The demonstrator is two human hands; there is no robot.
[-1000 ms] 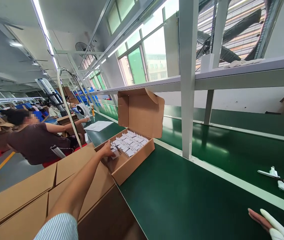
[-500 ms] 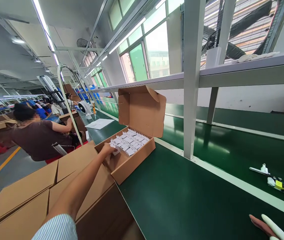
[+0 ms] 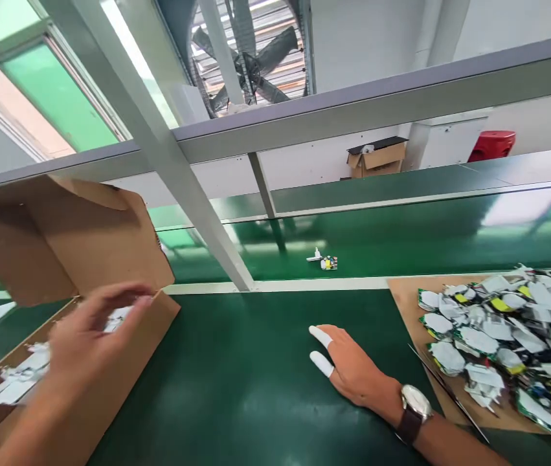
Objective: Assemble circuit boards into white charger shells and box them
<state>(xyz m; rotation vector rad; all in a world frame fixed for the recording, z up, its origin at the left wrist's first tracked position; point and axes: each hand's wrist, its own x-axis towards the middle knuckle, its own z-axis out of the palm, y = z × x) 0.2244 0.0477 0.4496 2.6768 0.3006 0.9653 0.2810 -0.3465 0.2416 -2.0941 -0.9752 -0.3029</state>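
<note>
My left hand (image 3: 88,336) is above the open cardboard box (image 3: 129,362) at the left, smeared by motion. Its thumb and fingers curve with a gap between them, and I make out nothing held. Small white parts (image 3: 20,378) lie inside the box below it. My right hand (image 3: 348,366), with white covers on two fingers and a watch on the wrist, is over the green table (image 3: 236,388), fingers apart and holding nothing. To its right, many circuit boards with white pieces (image 3: 479,340) are heaped on a brown cardboard sheet (image 3: 404,304). Tweezers (image 3: 450,395) lie at the sheet's near edge.
A grey post (image 3: 197,213) rises between the box and my right hand, joined to a long shelf rail (image 3: 333,110). One small circuit board (image 3: 327,262) lies on the green surface behind the pale strip. Farther back are a cardboard box (image 3: 377,158) and a red stool (image 3: 493,145).
The view has swung right, bringing the heap of boards into sight. My left hand, earlier reaching among the white parts, is now raised over the box. My right hand shows more fully.
</note>
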